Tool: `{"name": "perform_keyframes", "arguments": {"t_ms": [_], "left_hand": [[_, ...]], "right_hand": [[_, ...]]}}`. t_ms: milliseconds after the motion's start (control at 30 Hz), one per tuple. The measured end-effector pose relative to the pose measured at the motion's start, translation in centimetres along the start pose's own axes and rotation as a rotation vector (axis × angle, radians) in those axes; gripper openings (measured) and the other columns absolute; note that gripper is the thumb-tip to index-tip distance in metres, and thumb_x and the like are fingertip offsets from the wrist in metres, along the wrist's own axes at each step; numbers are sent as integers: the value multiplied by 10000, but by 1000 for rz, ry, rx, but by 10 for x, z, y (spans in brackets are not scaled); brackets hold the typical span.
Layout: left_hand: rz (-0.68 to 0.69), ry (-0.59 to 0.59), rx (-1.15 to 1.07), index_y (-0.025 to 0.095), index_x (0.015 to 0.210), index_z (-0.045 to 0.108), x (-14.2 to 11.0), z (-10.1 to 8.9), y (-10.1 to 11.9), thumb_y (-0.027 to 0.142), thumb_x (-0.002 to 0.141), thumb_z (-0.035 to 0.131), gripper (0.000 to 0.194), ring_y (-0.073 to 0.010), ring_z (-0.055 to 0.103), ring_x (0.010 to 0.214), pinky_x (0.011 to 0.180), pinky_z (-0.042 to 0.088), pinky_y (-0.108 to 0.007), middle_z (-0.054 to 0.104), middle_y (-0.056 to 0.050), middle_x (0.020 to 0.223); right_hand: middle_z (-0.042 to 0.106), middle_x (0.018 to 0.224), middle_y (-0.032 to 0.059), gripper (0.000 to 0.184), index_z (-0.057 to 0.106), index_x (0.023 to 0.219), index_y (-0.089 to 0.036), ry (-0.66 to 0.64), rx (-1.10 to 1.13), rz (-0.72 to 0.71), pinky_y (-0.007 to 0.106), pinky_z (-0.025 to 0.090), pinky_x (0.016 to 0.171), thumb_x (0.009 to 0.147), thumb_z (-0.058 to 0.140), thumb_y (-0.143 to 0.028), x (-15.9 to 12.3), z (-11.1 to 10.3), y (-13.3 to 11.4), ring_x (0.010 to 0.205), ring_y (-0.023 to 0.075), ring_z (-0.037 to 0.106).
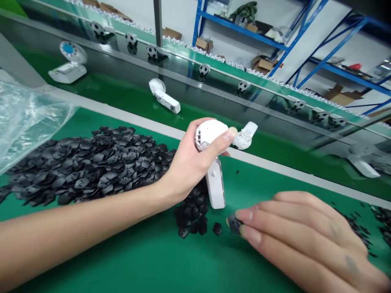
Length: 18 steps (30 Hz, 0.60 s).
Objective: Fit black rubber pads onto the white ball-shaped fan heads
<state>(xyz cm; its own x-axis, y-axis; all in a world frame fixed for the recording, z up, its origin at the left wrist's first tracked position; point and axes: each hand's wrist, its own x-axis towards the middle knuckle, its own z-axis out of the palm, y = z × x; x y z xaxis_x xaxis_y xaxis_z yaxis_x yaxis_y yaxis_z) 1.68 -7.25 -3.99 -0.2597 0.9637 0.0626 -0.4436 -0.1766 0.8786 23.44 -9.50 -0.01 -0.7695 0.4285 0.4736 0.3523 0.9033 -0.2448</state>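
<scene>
My left hand (195, 158) is wrapped round the round head of a white handheld fan-like device (216, 185), its flat handle pointing down over the green mat. In my right hand (302, 236), the fingertips pinch a small black pentagonal plastic piece (234, 224), just right of the handle's lower end. One loose black piece (217, 228) lies on the mat between the handle and those fingertips. Beneath and beside my left wrist is a small cluster of black pieces (191, 213), joined to a large heap of them (100, 162) at the left.
Similar white devices (165, 99) lie on the green conveyor belt (122, 95) beyond the pale work edge. Soccer-patterned balls (204, 70) line a ledge behind. A clear plastic bag (27, 118) is at the left. Small black parts (359, 228) are scattered at the right. Blue shelves (244, 30) stand at the back.
</scene>
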Motion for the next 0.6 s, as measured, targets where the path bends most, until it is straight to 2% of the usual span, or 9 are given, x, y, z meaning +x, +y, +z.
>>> {"name": "perform_keyframes", "arguments": {"t_ms": [67, 133, 200, 233, 300, 367, 467, 600], "left_hand": [[4, -56, 31, 242, 1246, 577, -2, -2, 0, 412, 927, 820, 436, -133, 691, 832, 771, 585, -218, 688, -17, 1082], [-14, -108, 75, 278, 1302, 571, -5, -4, 2, 475, 955, 782, 451, -154, 693, 896, 803, 583, -231, 683, -22, 1129], [-30, -137, 146, 319, 1342, 570, -7, -7, 5, 547, 976, 737, 462, -165, 676, 939, 819, 572, -231, 667, -15, 1146], [-31, -142, 187, 336, 1350, 575, -9, -8, 6, 578, 983, 714, 461, -165, 662, 944, 814, 563, -225, 660, -11, 1148], [-15, -146, 251, 361, 1345, 593, -12, -10, 7, 617, 990, 682, 446, -161, 631, 930, 780, 546, -210, 651, -5, 1149], [5, -156, 289, 375, 1333, 603, -16, -10, 7, 619, 998, 667, 419, -162, 613, 907, 751, 537, -210, 649, -5, 1154], [28, -199, 323, 398, 1327, 602, -22, -11, 7, 577, 1012, 663, 367, -176, 608, 927, 760, 539, -219, 643, -3, 1137], [58, -220, 382, 419, 1306, 618, -28, -9, 10, 557, 1022, 651, 318, -183, 606, 934, 745, 537, -226, 637, -4, 1111]], "right_hand": [[817, 1077, -16, 412, 766, 1187, -362, 106, 86, -6, 368, 678, 794, 967, 681, -25, 11, 5, 11, 909, 246, 803], [811, 990, -17, 380, 768, 1100, -327, 295, 167, 38, 326, 654, 695, 932, 709, 9, 23, 12, 20, 803, 212, 785], [799, 902, -11, 250, 769, 982, -283, 478, 268, 184, 309, 638, 670, 916, 785, -42, 34, 17, 25, 751, 201, 762], [793, 856, -4, 184, 768, 924, -261, 520, 336, 282, 301, 635, 657, 908, 823, -86, 39, 18, 26, 722, 199, 753], [774, 757, 2, 135, 765, 826, -224, 503, 520, 448, 268, 620, 598, 884, 876, -172, 46, 18, 25, 634, 183, 728], [745, 673, 3, 195, 762, 761, -197, 431, 722, 556, 238, 599, 543, 840, 930, -254, 51, 17, 24, 565, 168, 701], [720, 639, -5, 276, 757, 716, -182, 345, 945, 638, 197, 571, 538, 757, 1001, -305, 54, 15, 23, 568, 144, 684], [738, 708, -11, 217, 772, 720, -188, 279, 977, 665, 144, 513, 570, 768, 978, -235, 52, 13, 23, 626, 105, 661]]}}
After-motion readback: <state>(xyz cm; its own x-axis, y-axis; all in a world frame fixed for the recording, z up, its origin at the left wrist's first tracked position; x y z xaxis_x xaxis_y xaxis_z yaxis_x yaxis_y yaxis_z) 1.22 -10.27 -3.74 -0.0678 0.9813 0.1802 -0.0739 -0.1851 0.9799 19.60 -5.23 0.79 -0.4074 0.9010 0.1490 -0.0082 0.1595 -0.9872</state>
